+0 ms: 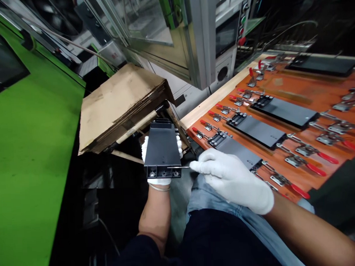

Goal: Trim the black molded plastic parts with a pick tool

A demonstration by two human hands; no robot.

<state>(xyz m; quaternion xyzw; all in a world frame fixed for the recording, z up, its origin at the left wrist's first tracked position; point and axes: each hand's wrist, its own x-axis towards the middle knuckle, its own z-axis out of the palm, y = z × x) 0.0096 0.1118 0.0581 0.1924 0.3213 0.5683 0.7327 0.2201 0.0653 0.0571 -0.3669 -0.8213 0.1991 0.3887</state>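
Note:
My left hand (pixel 179 146), in a white glove, is wrapped round a dark grey rectangular plastic part (pixel 163 147) from beneath. Its fingers show along both long sides, while the palm is hidden under the part. The near end of the part has a ribbed black edge with round bosses. Pinched in my white-gloved right hand (pixel 231 177) is a thin metal tool (pixel 183 167), whose tip lies across that near edge. I cannot tell whether the tip touches it, nor make out the tool's exact kind.
On my right, an orange fixture board (pixel 296 151) carries several similar panels (pixel 256 130) and red-handled toggle clamps (pixel 302 161). Ahead lies a stack of flattened cardboard (pixel 123 98) on a frame. A green machine (pixel 28 155) stands on the left, and a metal-framed door (pixel 201 41) hangs ahead.

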